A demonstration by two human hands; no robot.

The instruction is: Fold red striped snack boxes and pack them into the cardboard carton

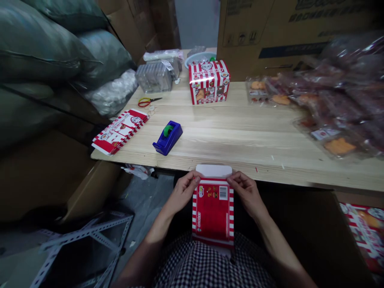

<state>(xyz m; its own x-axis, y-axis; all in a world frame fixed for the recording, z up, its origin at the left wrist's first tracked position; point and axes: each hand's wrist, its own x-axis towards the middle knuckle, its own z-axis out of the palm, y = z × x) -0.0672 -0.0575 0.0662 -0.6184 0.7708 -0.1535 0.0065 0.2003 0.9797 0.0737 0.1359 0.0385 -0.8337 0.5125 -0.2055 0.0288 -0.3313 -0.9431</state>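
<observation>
A red-and-white striped cardboard box (213, 216) rests upright against my lap at the table's front edge, its barcode panel facing up. Its white end flap (214, 171) stands out at the far end. My left hand (186, 188) pinches the box's upper left corner between thumb and fingers. At the opposite corner my right hand (244, 192) pinches the cardboard the same way. Beyond them on the table are a blue tape dispenser (169, 140) with a green roll and a stack of flattened striped boxes (120, 131).
An assembled striped box (209, 82) stands at the back of the wooden table (228, 124). Red-yellow scissors (147, 102) and clear plastic packs (154, 76) lie left of it. Bagged toy food (339, 146) piles up on the right. Large sacks (39, 48) crowd the left side.
</observation>
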